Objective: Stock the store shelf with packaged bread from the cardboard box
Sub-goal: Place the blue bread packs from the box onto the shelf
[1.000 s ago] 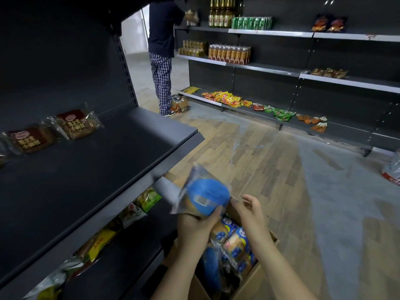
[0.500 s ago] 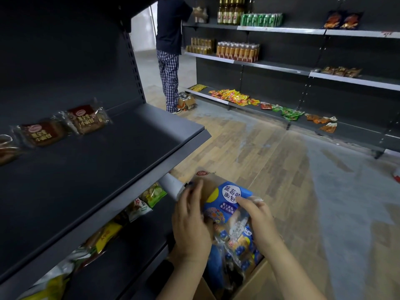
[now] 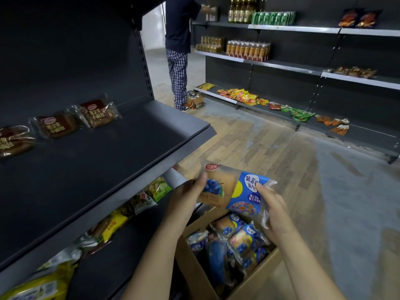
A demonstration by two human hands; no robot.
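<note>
Head view: cardboard box [image 3: 257,282] under your hands, at least four blue packs inside. Your left hand [image 3: 184,198] and right hand [image 3: 272,206] each grip an end of one blueberry bread pack [image 3: 233,189], now turned label-up and clear of the box, ready to place. Beyond your left hand, the shelf [image 3: 108,169] carries three dark packs [image 3: 58,125].

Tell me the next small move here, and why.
Probably lift the blueberry bread pack, held by the left hand and right hand above the cardboard box, onto the dark shelf; it has bare space beside the brown packs.
</note>
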